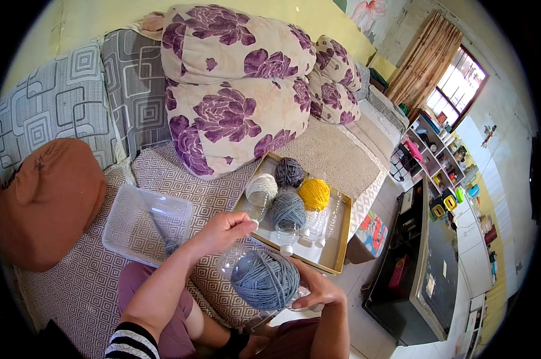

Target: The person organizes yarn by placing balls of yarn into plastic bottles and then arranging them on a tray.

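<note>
My right hand (319, 288) is closed around one end of a clear plastic bottle (225, 261) that carries a thick ball of blue-grey yarn (264, 280). Whether the yarn sits in or around the bottle, I cannot tell. Just above the bottle's other end, my left hand (224, 232) has its fingers curled and thumb pressed in; what they pinch is too small to make out. Beyond both hands, a shallow gold-edged tray (340, 239) holds balls of cream yarn (261, 190), dark grey yarn (289, 173), yellow yarn (314, 194) and blue-grey yarn (288, 209), with clear white-capped bottles among them.
A clear plastic basket (118, 230) stands left of my left forearm, with a blue-grey strand in it. A brown cushion (52, 203) lies farther left on the patterned sofa cover (67, 299). Flowered bedding (234, 113) is piled behind. A dark cabinet (396, 287) stands right.
</note>
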The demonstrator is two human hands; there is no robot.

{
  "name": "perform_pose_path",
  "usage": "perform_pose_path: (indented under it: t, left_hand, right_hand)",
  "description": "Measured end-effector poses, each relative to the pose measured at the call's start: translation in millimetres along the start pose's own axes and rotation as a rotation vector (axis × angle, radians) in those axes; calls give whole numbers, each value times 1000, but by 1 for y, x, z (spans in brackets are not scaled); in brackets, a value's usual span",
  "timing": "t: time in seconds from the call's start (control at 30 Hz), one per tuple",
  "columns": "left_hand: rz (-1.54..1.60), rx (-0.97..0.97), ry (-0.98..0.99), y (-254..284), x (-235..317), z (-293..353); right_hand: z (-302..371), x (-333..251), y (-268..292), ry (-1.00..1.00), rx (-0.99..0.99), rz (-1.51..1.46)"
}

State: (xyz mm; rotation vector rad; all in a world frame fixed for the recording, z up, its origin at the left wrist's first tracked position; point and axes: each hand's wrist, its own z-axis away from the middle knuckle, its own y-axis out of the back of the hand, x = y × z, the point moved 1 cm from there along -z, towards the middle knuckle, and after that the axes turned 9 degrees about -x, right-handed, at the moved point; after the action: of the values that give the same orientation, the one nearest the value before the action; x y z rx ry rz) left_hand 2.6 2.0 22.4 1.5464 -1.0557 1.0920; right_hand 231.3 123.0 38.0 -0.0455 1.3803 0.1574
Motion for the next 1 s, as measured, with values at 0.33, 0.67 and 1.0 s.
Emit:
perform_pose_path:
  t: [0.33, 0.67, 1.0]
  left_hand:
    - [-218, -326, 57, -49, -8, -5]
    - [22, 32, -7, -2, 7, 2]
    - [-276, -379, 10, -44, -2, -5]
  right_hand:
    - [-16, 18, 13, 346, 752, -174]
    - [-6, 4, -4, -170, 79, 145]
    - [-15, 6, 8, 284, 774, -159]
